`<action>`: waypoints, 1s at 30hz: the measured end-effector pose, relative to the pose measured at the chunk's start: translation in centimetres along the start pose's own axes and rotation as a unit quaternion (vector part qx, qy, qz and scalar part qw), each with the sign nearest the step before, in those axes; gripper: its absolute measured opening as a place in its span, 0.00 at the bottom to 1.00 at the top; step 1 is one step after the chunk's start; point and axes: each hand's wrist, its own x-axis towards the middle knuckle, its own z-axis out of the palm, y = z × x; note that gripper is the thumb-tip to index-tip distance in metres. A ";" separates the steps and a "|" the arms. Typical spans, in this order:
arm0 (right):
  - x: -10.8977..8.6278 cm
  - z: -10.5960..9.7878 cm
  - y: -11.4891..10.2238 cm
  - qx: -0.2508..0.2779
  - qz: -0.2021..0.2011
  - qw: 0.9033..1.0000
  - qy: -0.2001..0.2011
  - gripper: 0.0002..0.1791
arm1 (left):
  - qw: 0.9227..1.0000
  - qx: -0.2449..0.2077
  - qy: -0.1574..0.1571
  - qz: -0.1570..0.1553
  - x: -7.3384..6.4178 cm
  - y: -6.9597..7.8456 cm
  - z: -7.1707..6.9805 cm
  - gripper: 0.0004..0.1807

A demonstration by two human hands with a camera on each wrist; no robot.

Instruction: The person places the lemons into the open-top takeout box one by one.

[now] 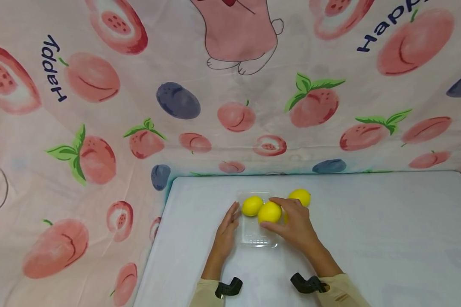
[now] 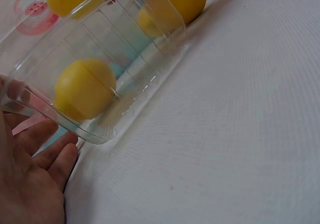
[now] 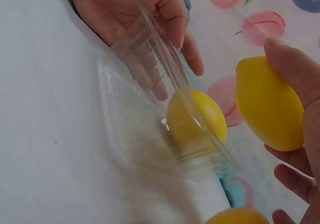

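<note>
A yellow lemon [image 1: 270, 212] is pinched between the thumb and fingers of my right hand [image 1: 295, 221], raised over the clear plastic box [image 1: 258, 237]. In the right wrist view that held lemon [image 3: 270, 104] shows side-on, above the box rim. Another lemon [image 1: 252, 206] lies inside the box at its far left corner; the left wrist view shows this lemon [image 2: 86, 90] through the clear wall. My left hand [image 1: 226, 232] rests along the box's left side, its fingers [image 2: 54, 146] extended at the wall and holding nothing.
A lemon [image 1: 300, 196] sits on the white table [image 1: 369, 238] behind my right hand, to the right of the box. Part of a further lemon [image 1: 286, 218] peeks out behind that hand. A fruit-printed cloth [image 1: 199, 55] hangs behind the table and along its left.
</note>
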 end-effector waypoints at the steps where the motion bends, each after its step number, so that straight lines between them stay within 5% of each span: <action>1: 0.1 0.1 -0.1 -0.004 -0.006 1.000 0.002 0.40 | 1.000 -0.001 -0.001 0.001 0.0 0.0 0.0 0.31; 10: 0.8 1.7 -0.8 -0.060 -0.020 0.998 0.019 0.41 | 1.000 -0.005 -0.006 0.011 0.1 -0.1 0.0 0.30; 18: 1.1 2.8 -1.1 -0.076 -0.018 0.997 -0.021 0.42 | 1.000 -0.003 -0.007 0.005 -0.2 0.0 -0.1 0.30; 30: 1.2 4.1 -1.0 -0.129 -0.050 0.990 -0.022 0.42 | 1.000 -0.012 -0.011 0.005 -0.1 0.1 -0.2 0.31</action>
